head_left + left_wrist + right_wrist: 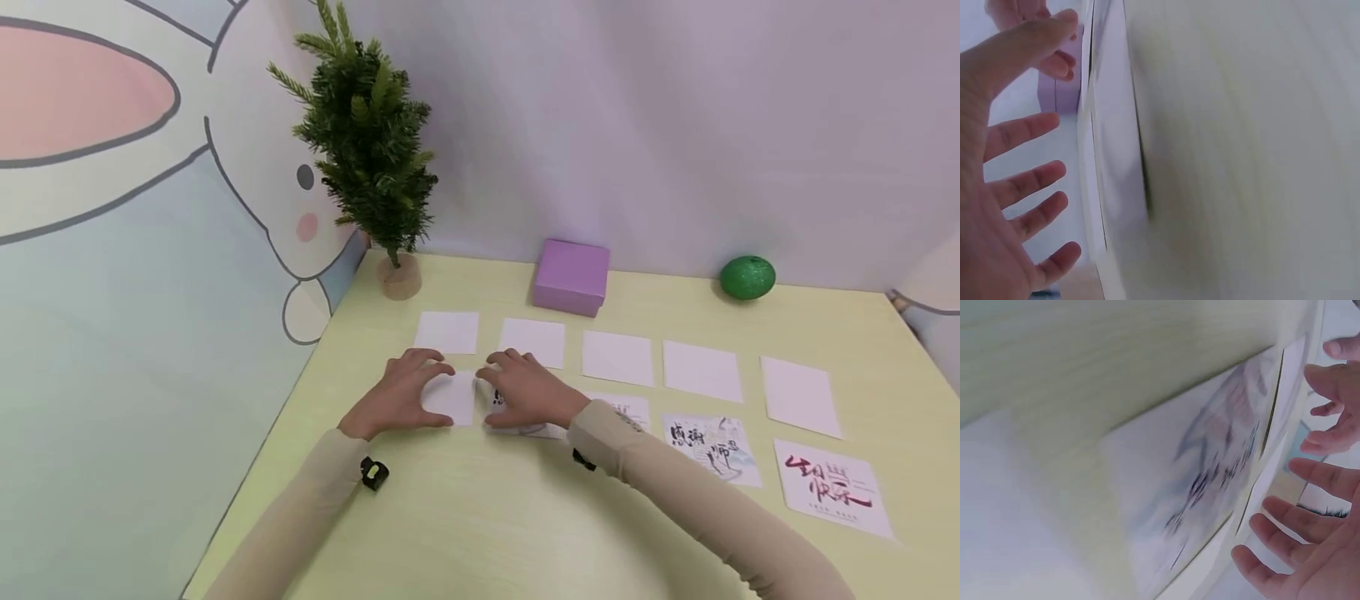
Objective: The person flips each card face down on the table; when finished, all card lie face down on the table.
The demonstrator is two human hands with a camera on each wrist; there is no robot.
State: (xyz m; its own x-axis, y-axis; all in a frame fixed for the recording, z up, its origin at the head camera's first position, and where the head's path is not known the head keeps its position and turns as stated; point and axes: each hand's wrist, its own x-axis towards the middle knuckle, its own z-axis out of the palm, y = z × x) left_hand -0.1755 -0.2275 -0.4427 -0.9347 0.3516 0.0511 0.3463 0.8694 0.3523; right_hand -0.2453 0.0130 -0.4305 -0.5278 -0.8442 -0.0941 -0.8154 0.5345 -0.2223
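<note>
Two rows of cards lie on the pale yellow table [480,517]. My left hand [397,393] is spread over the left edge of a blank white card [452,398] in the front row. In the left wrist view its fingers [1022,181] are straight and apart beside that card [1113,162]. My right hand [527,388] is spread over a card printed with black calligraphy [517,427] just to the right. The right wrist view shows its fingers [1310,525] splayed above this printed card [1210,469]. Neither hand grips anything. I cannot tell whether the fingertips touch the cards.
Several blank white cards [617,357] form the back row. More printed cards [712,448] and one with red calligraphy [832,487] lie front right. A purple box [572,277], a small fir tree [375,150] and a green ball [747,277] stand along the back wall.
</note>
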